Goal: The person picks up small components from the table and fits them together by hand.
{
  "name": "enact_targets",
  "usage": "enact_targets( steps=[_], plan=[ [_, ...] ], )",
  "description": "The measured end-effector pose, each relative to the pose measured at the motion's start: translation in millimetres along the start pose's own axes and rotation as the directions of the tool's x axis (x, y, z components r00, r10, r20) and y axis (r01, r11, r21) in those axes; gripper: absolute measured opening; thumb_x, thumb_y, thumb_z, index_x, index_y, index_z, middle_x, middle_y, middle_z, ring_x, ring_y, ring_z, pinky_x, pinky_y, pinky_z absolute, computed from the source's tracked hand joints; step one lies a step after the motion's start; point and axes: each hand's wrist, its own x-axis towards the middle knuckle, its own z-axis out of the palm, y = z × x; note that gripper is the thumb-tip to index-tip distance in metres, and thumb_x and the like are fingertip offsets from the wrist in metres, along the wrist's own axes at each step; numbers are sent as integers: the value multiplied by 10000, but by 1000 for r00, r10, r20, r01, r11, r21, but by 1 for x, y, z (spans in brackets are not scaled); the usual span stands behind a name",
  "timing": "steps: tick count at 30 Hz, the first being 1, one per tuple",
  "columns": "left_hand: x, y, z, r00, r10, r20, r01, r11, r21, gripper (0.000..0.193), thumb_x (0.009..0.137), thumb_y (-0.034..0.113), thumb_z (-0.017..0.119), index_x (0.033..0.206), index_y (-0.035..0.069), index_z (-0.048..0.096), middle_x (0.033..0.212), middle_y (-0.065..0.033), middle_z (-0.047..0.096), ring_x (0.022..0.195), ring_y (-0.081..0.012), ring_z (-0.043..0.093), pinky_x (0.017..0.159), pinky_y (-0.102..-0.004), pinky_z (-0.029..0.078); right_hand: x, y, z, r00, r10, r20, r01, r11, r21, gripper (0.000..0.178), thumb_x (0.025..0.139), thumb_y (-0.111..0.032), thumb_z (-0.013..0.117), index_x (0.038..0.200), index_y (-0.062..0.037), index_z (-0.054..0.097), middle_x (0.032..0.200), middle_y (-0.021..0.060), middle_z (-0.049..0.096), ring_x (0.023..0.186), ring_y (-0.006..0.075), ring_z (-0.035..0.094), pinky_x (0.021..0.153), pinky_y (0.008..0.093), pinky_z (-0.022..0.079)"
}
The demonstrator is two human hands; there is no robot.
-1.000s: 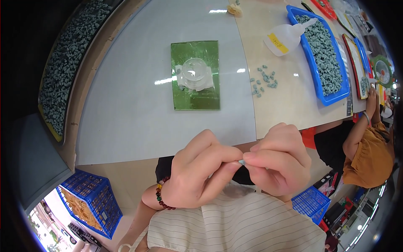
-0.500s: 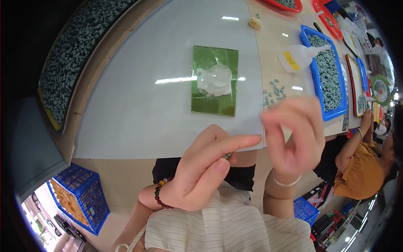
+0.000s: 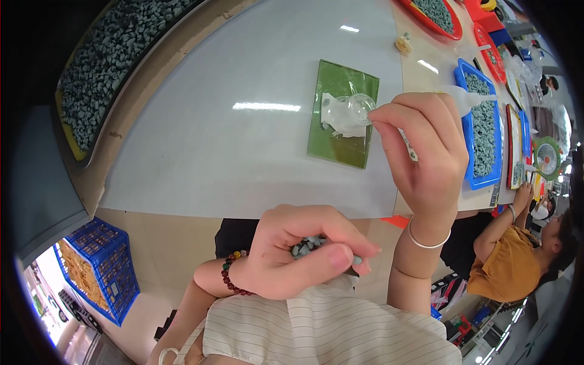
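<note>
My left hand (image 3: 304, 249) is curled around several small grey-green stone chips (image 3: 309, 245); one shows between the thumb and fingertips. Thumb and index finger of my right hand (image 3: 426, 143) pinch together at the edge of a small clear round dish (image 3: 361, 107). Whatever is between those fingertips is too small to make out. Beneath the dish lies a crumpled white patch (image 3: 340, 115) on a green glass-like plate (image 3: 340, 149), which rests on the pale sheet over the table.
Right of the plate stand a white squeeze bottle (image 3: 465, 99), partly behind my right hand, and a blue tray (image 3: 485, 140) of stone chips. Red trays (image 3: 447, 27) lie farther off. A large bin of chips (image 3: 115, 67) is at left. Another person (image 3: 505, 255) sits to the right.
My right hand has moved up and forward to the clear dish. My left hand has turned, so the chips in its palm now show. The plate appears farther right, as the view has shifted.
</note>
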Motion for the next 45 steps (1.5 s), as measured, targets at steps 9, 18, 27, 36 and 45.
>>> enact_targets(
  steps=[9, 18, 27, 36, 45],
  plan=[
    [3, -4, -2, 998, -21, -59, 20, 1000, -15, 169, 749, 117, 693, 811, 19, 571, 728, -128, 607, 654, -197, 620, 612, -285, 501, -4, -2, -1, 1000, 15, -10, -14, 997, 72, 163, 629, 73, 657, 763, -6, 605, 758, 77, 552, 666, 191, 497, 575, 280, 389],
    [-3, -10, -1, 977, 159, -139, -117, 956, 271, 210, 725, 90, 718, 840, 35, 551, 743, -129, 602, 658, -186, 612, 611, -277, 497, -39, -64, -16, 701, 646, 303, -388, -12, 922, 124, 827, -99, 558, 768, -4, 505, 767, 114, 526, 746, 242, 547, 656, 332, 456],
    [1, -14, 6, 974, 226, -21, -211, 936, 283, 236, 693, -43, 709, 858, 4, 547, 803, -177, 622, 661, -151, 604, 567, -239, 498, -64, -69, -14, 818, 573, 51, -271, 306, 913, 164, 691, 139, 532, 826, 61, 584, 916, 177, 578, 808, 246, 622, 679, 306, 527],
    [3, -22, 9, 951, 308, -24, -285, 903, 323, 269, 655, 15, 765, 828, 38, 560, 776, -136, 637, 611, -119, 570, 503, -207, 441, -66, -66, -21, 894, 447, -27, -267, 581, 769, 229, 634, 135, 599, 835, 25, 608, 895, 146, 598, 787, 267, 629, 686, 339, 538],
    [10, -20, 14, 953, 304, -12, -285, 905, 316, 284, 611, 67, 805, 763, 53, 566, 778, -131, 641, 617, -121, 572, 510, -208, 441, -63, -56, -24, 927, 372, -38, -219, 622, 752, 131, 768, -122, 663, 792, -39, 565, 802, 105, 590, 740, 257, 616, 711, 398, 510]
  ],
)
